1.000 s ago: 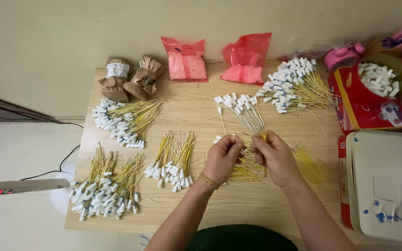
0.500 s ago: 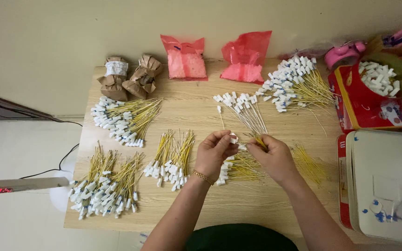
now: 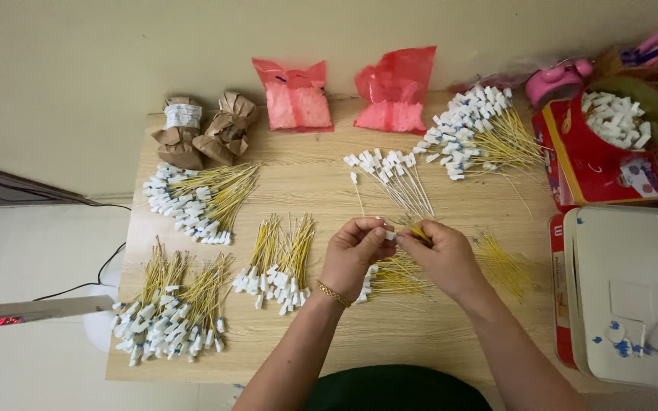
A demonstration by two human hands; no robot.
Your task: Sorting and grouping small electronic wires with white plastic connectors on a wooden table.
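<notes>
wooden table (image 3: pixel 321 346) under both hands, with bundles of yellow wires with white tips (image 3: pixel 192 199) well out beyond the left hand and a red tin (image 3: pixel 589 164) of white caps far off the right hand's outer side. left hand (image 3: pixel 353 255) and right hand (image 3: pixel 442 259) meet fingertip to fingertip, each curled into a pinch. between them a small white cap (image 3: pixel 391 236) and a thin yellow wire (image 3: pixel 418 230), the left pinching the cap, the right pinching the wire, a loose wire pile (image 3: pixel 397 275) just beneath.

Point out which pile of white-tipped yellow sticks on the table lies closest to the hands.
The small pile right under the hands, partly covered by the left hand and right hand. All the other piles lie clear of the hands.
</notes>
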